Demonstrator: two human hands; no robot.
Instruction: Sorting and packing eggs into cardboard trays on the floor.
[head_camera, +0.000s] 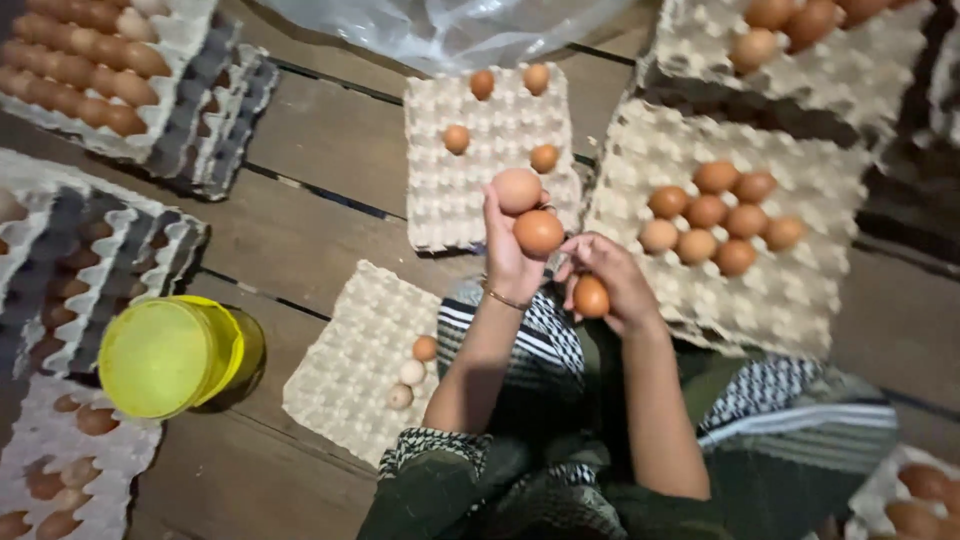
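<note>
Your left hand (510, 255) is raised in front of you with its fingers closed around two brown eggs (528, 210), stacked one above the other. Your right hand (610, 280) sits just beside it, fingers pinched on a single egg (591, 297).

Beyond your hands lies a small paper tray (440, 200) holding four eggs, set well apart in its cups. To its right a bigger tray (800, 290) carries a cluster of nine brown eggs (715, 215) near its middle. Close to your left knee, a third tray (345, 360) has three eggs (410, 372) in a short row at its near edge, two of them paler than the rest.

A yellow bucket (165, 355) stands on the wooden floor (320, 140) at your left, beside stacked trays (60, 250). The far left tray (80, 70) is nearly full. A clear plastic bag (440, 30) lies at the top.
</note>
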